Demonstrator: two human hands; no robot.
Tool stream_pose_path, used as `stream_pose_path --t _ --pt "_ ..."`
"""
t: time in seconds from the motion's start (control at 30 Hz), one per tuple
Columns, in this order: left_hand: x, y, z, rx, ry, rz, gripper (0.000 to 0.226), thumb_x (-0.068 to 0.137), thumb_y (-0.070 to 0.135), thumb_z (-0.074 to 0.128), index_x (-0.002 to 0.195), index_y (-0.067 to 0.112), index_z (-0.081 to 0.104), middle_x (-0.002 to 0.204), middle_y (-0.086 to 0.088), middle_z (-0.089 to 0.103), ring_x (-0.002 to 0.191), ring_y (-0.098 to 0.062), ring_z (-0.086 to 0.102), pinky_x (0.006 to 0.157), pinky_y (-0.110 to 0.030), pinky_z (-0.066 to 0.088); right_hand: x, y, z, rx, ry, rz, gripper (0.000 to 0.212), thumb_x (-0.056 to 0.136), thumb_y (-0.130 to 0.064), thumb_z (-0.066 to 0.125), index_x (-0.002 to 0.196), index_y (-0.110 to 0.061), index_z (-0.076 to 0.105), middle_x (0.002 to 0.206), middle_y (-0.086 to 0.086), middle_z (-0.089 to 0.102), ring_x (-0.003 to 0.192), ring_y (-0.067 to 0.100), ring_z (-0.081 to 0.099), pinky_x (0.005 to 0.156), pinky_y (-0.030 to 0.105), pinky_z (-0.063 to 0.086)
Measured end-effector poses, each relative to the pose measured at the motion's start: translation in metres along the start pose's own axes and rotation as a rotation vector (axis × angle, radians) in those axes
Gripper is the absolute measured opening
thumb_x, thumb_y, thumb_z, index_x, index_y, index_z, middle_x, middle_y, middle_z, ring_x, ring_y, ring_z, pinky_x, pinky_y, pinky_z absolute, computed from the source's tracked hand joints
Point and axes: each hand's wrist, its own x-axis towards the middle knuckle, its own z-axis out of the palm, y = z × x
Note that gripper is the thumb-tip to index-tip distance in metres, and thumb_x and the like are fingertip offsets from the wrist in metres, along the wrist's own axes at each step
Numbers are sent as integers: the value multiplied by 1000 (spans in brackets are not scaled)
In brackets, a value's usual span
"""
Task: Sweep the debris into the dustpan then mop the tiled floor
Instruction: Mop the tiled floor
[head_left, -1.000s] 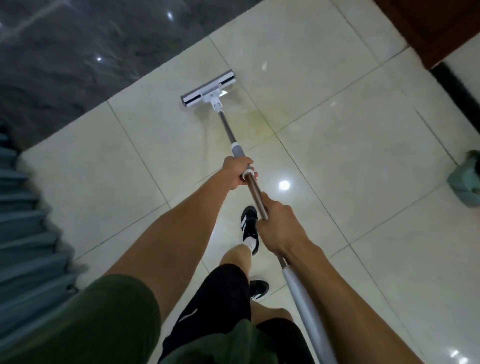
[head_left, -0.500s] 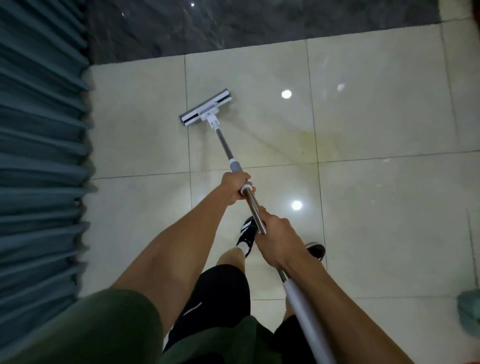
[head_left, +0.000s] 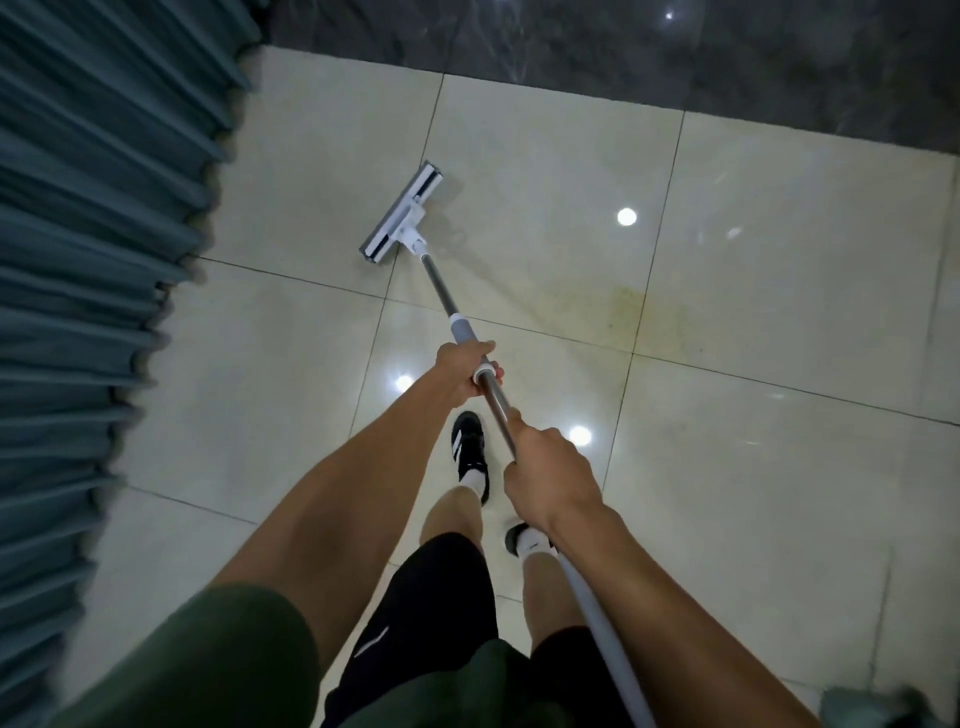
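Since the earlier frames the view has swung round: the blue pleated curtain (head_left: 88, 291) now fills the whole left side, the dark marbled floor band (head_left: 675, 57) runs across the far edge, and the flat mop head (head_left: 402, 215) has turned from nearly crosswise to a steep diagonal, lying nearer the curtain on the pale tiled floor (head_left: 753, 322). Both hands keep the same hold on the mop handle (head_left: 440, 291). The left hand (head_left: 465, 370) wraps its fingers round the grey collar, farther along the pole; the right hand (head_left: 548, 475) grips the metal shaft nearer the body, fingers closed fully about it. The mop head rests flat on a tile far and to the left of both hands, well apart from them, the handle slanting down to it. A faint yellowish stain (head_left: 618, 306) marks the tile to its right. A black shoe (head_left: 470, 449) stands between the arms.
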Motion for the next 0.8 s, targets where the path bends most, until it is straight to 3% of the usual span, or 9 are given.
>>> stream_pose_path --t 0.13,0.27,0.37,0.43,0.47,0.53,0.63,0.73,0.8 --pt "0 -6 2 -94 -3 -4 13 93 -6 60 94 2 49 73 -14 53 55 -26 53 54 -36 52 -7 0 -2 -111 36 -5 70 91 -5 51 154 -17 23 71 2 40 65 24 49 57 32 40" --pt "-6 -8 8 -243 -44 -29 10 91 1 53 84 7 50 63 -9 50 44 -22 49 46 -28 46 -16 -3 -3 -220 88 -9 69 92 -7 49 155 -21 24 65 0 35 56 20 42 56 30 36" --pt "-13 4 14 -341 -68 -33 13 87 6 50 77 12 44 59 -3 45 39 -16 42 41 -21 38 -18 -9 -8 -156 128 47 63 92 -12 51 151 -22 30 77 4 52 64 23 49 60 30 41" --pt "-14 16 12 -403 -112 -26 16 86 10 48 72 15 42 58 1 43 40 -13 40 40 -19 36 -11 -15 -17 125 79 178 45 90 -14 55 132 -21 41 92 7 60 65 22 58 52 27 45" --pt "-15 23 9 -433 -137 -25 17 86 11 48 71 15 42 58 2 42 40 -12 40 39 -19 35 -5 -20 -20 276 44 222 27 89 -13 55 113 -20 45 91 7 61 59 21 61 46 26 46" --pt "-18 37 2 -467 -167 -17 16 85 12 47 70 15 43 58 3 43 42 -11 41 40 -19 37 5 -30 -21 373 43 205 9 89 -10 52 94 -15 48 83 5 55 51 18 57 42 26 45" --pt "-16 55 -8 -415 -174 7 13 85 12 48 71 12 47 61 -1 47 48 -16 46 47 -23 44 14 -44 -25 263 91 158 11 92 -12 51 103 -11 52 83 3 47 57 17 49 50 26 41" --pt "-12 68 -17 -257 -140 55 6 84 15 54 82 9 52 70 -5 54 57 -20 51 55 -28 48 19 -50 -30 134 129 136 17 92 -10 51 109 -10 51 88 6 50 64 22 49 58 32 43" --pt "-7 76 -22 -117 -62 80 21 83 17 64 100 7 58 84 -7 58 66 -21 55 59 -32 52 20 -51 -31 1 140 103 30 93 -7 53 123 -8 49 89 6 50 68 23 49 57 31 38"
